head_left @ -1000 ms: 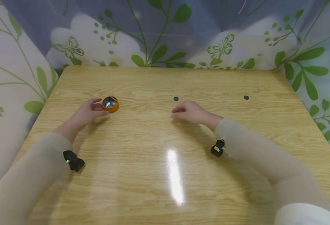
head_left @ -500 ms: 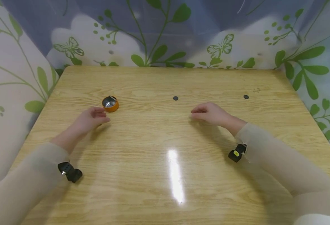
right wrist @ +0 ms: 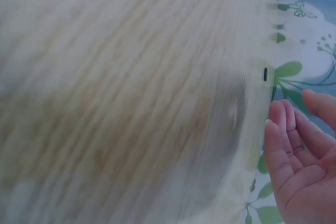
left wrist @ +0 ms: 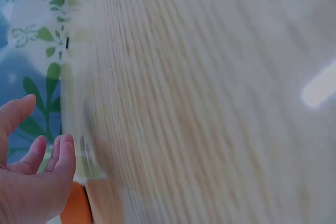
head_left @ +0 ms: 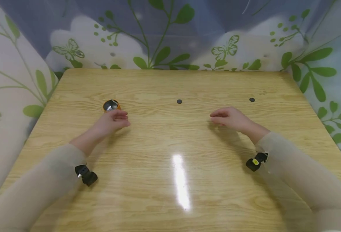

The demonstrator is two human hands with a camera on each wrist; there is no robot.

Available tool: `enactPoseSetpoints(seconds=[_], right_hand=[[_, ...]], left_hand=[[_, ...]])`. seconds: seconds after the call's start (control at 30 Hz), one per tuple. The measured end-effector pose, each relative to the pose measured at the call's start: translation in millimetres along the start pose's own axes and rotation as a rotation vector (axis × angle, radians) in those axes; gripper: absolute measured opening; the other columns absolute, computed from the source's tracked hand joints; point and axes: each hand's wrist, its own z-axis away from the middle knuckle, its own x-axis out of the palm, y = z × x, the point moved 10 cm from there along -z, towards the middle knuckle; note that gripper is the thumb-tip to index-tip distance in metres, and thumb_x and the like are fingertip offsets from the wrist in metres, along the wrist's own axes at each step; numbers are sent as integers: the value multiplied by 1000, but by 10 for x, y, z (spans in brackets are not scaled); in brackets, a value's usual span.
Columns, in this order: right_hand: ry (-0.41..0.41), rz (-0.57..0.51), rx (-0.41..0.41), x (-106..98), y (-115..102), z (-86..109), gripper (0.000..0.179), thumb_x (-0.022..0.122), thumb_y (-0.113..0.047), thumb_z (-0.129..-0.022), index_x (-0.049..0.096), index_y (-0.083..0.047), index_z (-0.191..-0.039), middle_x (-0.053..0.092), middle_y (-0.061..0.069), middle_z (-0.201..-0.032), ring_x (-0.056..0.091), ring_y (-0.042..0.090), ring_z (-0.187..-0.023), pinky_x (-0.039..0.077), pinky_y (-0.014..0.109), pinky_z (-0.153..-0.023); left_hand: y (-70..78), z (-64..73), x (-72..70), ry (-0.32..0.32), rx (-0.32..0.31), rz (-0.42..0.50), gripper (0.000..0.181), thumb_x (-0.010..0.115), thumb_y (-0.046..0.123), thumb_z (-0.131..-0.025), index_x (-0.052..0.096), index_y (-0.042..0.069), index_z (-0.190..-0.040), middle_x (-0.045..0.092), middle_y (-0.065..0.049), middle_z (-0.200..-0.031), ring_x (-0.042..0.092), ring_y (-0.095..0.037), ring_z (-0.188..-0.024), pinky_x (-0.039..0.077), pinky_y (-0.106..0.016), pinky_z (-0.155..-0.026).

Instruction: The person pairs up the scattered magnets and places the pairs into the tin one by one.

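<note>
My left hand [head_left: 110, 123] hovers over the table just in front of a small orange bowl [head_left: 105, 106] and hides part of it. The bowl's inside looks shiny and metallic, with something pale and thin at its rim. In the left wrist view the fingers are loosely bent with nothing between them, and the orange side of the bowl [left wrist: 76, 205] shows beyond the hand. My right hand [head_left: 232, 119] hangs above the table on the right half, fingers relaxed; the right wrist view shows its palm holding nothing.
Two flat dark discs lie on the wooden table [head_left: 147, 180]: a middle disc [head_left: 179, 101] and a right disc [head_left: 252, 100]. A patterned curtain [head_left: 164, 38] stands along the back edge and both sides. A light glare crosses the table's middle.
My left hand has drawn back from beside the orange bowl and swung right, in front of it. My right hand has moved to the right. The bowl and discs stay put.
</note>
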Motion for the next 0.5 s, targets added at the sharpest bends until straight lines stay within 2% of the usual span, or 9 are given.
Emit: enactPoseSetpoints(seconds=[0.23,0.5], right_hand=[[10,10,22,-121,82,113,47,53,-28,-96,49,5,-130,56,23,-122,58,33,-106,47,45,-88],[58,15,50,-315,260,167,47,52,-26,-97,48,6,-131,55,26,-122,60,34,-102,49,43,-84]], left_hand=[[111,-158,178,-12,24,29,51,64,13,-89,43,-7,-131,49,-24,-127,49,-33,-116,42,-39,-94],[296,-393,417,-39,49,31,49,64,15,-89,45,-4,-131,50,-20,-127,47,-31,-117,42,-42,-94]])
